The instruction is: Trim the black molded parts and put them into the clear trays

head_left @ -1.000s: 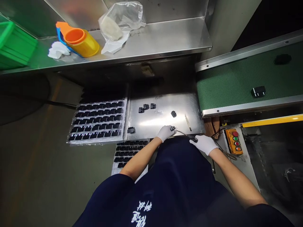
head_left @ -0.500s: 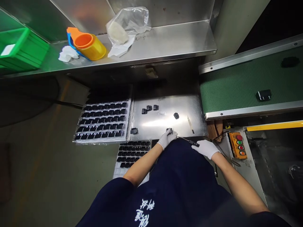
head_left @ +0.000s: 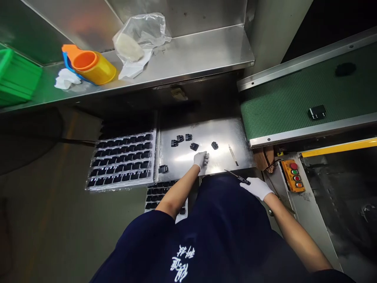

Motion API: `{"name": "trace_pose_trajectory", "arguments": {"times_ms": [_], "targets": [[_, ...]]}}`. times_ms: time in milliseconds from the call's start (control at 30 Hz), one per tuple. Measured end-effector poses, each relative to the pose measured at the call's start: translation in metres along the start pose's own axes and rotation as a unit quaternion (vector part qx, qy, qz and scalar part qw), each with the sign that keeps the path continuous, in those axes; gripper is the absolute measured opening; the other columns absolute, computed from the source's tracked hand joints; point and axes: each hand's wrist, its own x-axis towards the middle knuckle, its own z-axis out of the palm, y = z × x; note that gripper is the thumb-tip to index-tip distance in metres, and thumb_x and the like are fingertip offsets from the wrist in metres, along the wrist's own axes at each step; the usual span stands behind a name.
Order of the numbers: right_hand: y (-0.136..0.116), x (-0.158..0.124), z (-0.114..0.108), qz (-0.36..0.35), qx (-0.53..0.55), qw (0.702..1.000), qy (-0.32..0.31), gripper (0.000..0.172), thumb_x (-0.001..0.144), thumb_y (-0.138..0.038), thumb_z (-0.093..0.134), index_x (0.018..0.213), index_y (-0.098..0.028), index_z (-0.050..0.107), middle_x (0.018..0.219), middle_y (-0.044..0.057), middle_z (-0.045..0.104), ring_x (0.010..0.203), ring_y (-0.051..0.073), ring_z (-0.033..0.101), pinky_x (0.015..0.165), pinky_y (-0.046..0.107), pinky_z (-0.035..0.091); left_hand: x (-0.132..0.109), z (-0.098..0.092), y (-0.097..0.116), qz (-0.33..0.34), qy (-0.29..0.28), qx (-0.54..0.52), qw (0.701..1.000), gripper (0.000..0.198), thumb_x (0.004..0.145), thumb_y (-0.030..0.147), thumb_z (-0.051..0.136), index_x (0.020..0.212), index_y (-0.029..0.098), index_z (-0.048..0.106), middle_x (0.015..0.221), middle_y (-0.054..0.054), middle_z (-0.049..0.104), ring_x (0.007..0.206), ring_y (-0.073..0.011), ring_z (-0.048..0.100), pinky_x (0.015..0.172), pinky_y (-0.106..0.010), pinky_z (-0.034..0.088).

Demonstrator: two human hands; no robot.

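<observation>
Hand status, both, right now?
Left hand: gloved, cannot tell if open or holding anything.
Right hand: gloved, closed, holding a thin black-handled metal tool.

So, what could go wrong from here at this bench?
The thin tool in the right hand has its tip aimed toward the left hand, so a slip might jab it. The bare blade lying on the steel plate could also nick that hand. The loose black plastic part at the plate's edge might get knocked into the tray of black parts.
</observation>
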Motion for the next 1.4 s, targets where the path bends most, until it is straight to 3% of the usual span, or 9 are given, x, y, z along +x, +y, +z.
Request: {"name": "trace_pose_trajectory", "arguments": {"times_ms": [133,233,300,467,633,767,933,1200,1400], "targets": [[0.005,-0.004,0.006,0.009,0.024,1.0,0.004,0.041,0.095,-0.06,0.054,0.096,-0.024,0.073,0.103,0.01,0.079,0.097,0.028,0.074,0.071,0.029,0.042,0.009,0.029,0.012,0.108,0.053,0.192,0.974,0.054,0.089,0.033,0.079,0.138,0.017,0.06,0.144,-0.014,0.058,0.13,-0.0307,0.057,0.109,-0.053,0.049],[0.007,-0.006,0.009,0.006,0.031,0.999,0.007,0.04,0.096,-0.059,0.055,0.097,-0.024,0.074,0.101,0.01,0.078,0.094,0.026,0.074,0.07,0.029,0.041,0.019,0.05,0.026,0.153,0.062,0.28,0.946,0.071,0.069,0.024,0.092,0.133,0.017,0.063,0.15,-0.018,0.052,0.143,-0.0394,0.045,0.116,-0.053,0.041],[0.008,-0.007,0.009,0.001,0.032,0.999,0.007,0.039,0.096,-0.058,0.055,0.098,-0.023,0.073,0.101,0.01,0.078,0.095,0.026,0.074,0.07,0.028,0.04,0.02,0.062,0.031,0.172,0.063,0.31,0.933,0.062,0.063,0.019,0.093,0.118,0.015,0.067,0.144,-0.02,0.054,0.144,-0.0414,0.044,0.115,-0.048,0.042],[0.015,-0.008,0.001,0.013,0.031,0.999,0.032,0.045,0.1,-0.059,0.048,0.102,-0.02,0.071,0.106,0.013,0.078,0.098,0.025,0.073,0.071,0.029,0.04,0.0,0.076,0.019,0.216,0.038,0.328,0.919,0.035,0.071,0.018,0.086,0.094,0.019,0.06,0.121,-0.016,0.06,0.135,-0.0371,0.051,0.108,-0.043,0.047],[0.014,-0.006,-0.015,0.024,0.022,0.998,0.051,0.052,0.1,-0.064,0.044,0.103,-0.021,0.072,0.109,0.013,0.077,0.103,0.028,0.073,0.075,0.03,0.042,-0.024,0.072,-0.003,0.194,-0.056,0.373,0.906,0.03,0.071,0.013,0.087,0.077,0.018,0.059,0.087,-0.007,0.063,0.106,-0.0289,0.064,0.098,-0.042,0.051],[0.001,-0.011,-0.025,0.018,-0.015,0.999,0.034,0.051,0.098,-0.065,0.045,0.101,-0.023,0.075,0.105,0.012,0.078,0.1,0.031,0.074,0.076,0.033,0.047,-0.032,0.064,-0.002,0.179,-0.109,0.425,0.88,0.02,0.093,0.03,0.075,0.088,0.014,0.066,0.095,-0.004,0.068,0.094,-0.0193,0.065,0.092,-0.04,0.055],[-0.012,-0.017,-0.03,0.006,-0.068,0.996,0.058,0.055,0.099,-0.065,0.041,0.108,-0.023,0.075,0.107,0.014,0.078,0.102,0.032,0.075,0.081,0.036,0.051,-0.042,0.057,0.009,0.182,-0.148,0.467,0.853,0.022,0.097,0.035,0.072,0.093,0.014,0.069,0.1,-0.005,0.07,0.096,-0.0188,0.066,0.092,-0.039,0.056],[-0.023,-0.016,-0.038,-0.011,-0.105,0.993,0.045,0.054,0.1,-0.059,0.04,0.109,-0.022,0.078,0.107,0.016,0.079,0.102,0.035,0.076,0.082,0.039,0.053,-0.066,0.047,0.014,0.213,-0.16,0.498,0.825,0.027,0.08,0.028,0.086,0.077,0.016,0.063,0.079,-0.002,0.064,0.09,-0.0208,0.063,0.098,-0.043,0.05],[-0.029,-0.019,-0.043,-0.013,-0.113,0.993,0.042,0.054,0.101,-0.059,0.042,0.109,-0.021,0.08,0.107,0.016,0.079,0.101,0.033,0.076,0.081,0.036,0.053,-0.074,0.039,0.012,0.217,-0.152,0.487,0.832,0.039,0.058,0.02,0.096,0.065,0.021,0.057,0.06,-0.002,0.051,0.094,-0.0321,0.064,0.098,-0.042,0.049]]}}
